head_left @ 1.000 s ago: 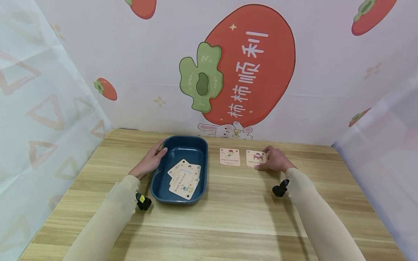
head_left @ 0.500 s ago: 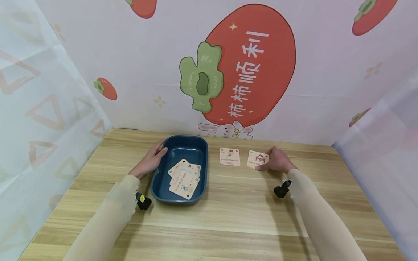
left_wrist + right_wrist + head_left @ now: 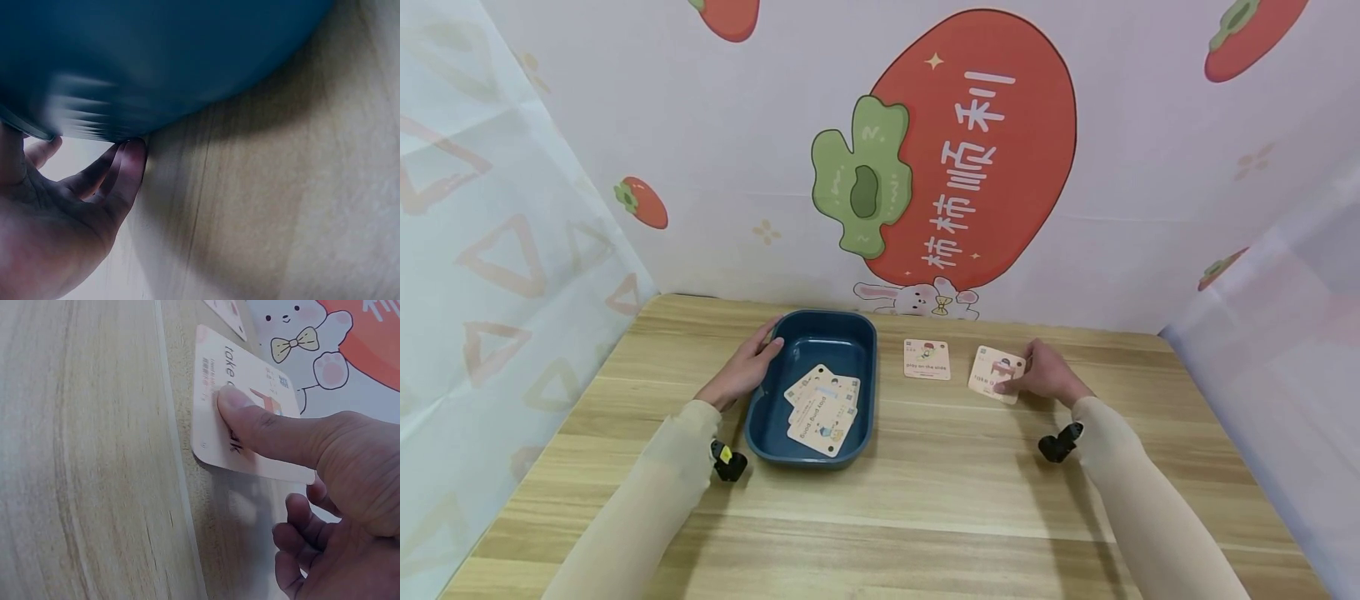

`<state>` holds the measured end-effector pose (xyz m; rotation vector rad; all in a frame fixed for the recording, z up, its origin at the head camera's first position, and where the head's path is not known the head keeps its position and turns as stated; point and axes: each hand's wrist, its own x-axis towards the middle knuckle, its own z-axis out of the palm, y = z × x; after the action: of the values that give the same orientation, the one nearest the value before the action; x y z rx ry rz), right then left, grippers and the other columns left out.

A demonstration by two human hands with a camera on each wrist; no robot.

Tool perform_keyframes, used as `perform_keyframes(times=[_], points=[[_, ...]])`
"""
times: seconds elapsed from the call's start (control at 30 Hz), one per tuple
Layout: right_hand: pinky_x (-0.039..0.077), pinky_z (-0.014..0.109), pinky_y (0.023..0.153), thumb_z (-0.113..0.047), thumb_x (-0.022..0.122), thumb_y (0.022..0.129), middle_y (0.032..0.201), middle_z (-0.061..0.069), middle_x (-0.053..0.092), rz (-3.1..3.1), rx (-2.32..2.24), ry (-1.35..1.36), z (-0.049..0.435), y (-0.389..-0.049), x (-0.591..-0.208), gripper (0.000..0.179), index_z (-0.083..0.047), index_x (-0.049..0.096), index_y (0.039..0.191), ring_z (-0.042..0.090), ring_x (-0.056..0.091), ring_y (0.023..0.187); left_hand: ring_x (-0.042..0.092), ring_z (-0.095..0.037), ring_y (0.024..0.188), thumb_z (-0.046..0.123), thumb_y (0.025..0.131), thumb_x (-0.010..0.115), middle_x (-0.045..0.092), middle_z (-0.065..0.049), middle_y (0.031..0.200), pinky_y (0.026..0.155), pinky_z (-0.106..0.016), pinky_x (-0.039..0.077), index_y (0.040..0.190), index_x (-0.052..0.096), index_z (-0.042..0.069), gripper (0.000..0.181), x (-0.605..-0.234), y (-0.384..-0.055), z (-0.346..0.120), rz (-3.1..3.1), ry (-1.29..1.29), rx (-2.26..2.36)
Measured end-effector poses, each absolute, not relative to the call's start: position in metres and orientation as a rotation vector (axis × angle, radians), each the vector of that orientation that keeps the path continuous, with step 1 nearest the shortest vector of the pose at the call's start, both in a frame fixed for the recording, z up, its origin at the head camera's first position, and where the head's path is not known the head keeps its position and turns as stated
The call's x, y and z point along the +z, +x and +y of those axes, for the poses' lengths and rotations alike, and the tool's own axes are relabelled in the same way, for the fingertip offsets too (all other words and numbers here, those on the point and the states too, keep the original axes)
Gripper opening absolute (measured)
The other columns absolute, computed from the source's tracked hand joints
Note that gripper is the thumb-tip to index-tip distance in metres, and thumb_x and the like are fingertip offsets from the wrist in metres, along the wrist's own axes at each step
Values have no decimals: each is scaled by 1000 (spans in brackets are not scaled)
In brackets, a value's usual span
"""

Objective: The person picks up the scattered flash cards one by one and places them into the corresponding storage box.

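At the left of a dark blue rectangular tray [image 3: 758, 437], my left hand [image 3: 742, 369] grips the side wall. Its thumb lies over the rim, and in the left wrist view the fingers [image 3: 132, 164] press the outer wall from below. My right hand [image 3: 1048, 373] pinches a square picture card [image 3: 992, 364] reading "take a..."; the thumb covers part of the print. In the right wrist view that card [image 3: 212, 425] is tilted, its near edge up off the wood. A second card, "play on the slide" [image 3: 927, 360], lies flat between tray and right hand.
Several overlapping cards lie inside the tray, the top one a "play ping-pong" card [image 3: 823, 427]. The wooden table [image 3: 887, 533] ends at a printed backdrop [image 3: 737, 150] behind, and more printed sheeting hangs at both sides. A small black camera sits on each wrist.
The right hand has moved slightly right and turned the "take a..." card clockwise, away from the slide card. The left hand and the tray stay where they were.
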<state>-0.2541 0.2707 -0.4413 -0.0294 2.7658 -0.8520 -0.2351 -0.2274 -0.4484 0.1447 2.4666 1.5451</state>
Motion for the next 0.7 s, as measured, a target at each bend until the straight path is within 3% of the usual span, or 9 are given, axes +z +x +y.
perform_keyframes(times=[0.23, 0.7], points=[[39, 33, 63, -27, 89, 81, 85, 10, 48, 2731, -895, -85, 274, -248, -436, 54, 0, 46, 101, 25, 48, 79, 19, -45, 150, 35, 112, 35, 18, -19, 167, 117, -65, 18, 165, 10, 18, 60, -449, -236, -227, 2466, 135, 1544], [37, 35, 65, -16, 84, 85, 81, 7, 46, 2736, -950, -243, 271, -237, -433, 41, -1, 49, 99, 23, 45, 76, 20, -47, 149, 37, 112, 35, 20, -23, 165, 116, -67, 20, 165, 11, 19, 61, -448, -234, -228, 2495, 143, 1515]])
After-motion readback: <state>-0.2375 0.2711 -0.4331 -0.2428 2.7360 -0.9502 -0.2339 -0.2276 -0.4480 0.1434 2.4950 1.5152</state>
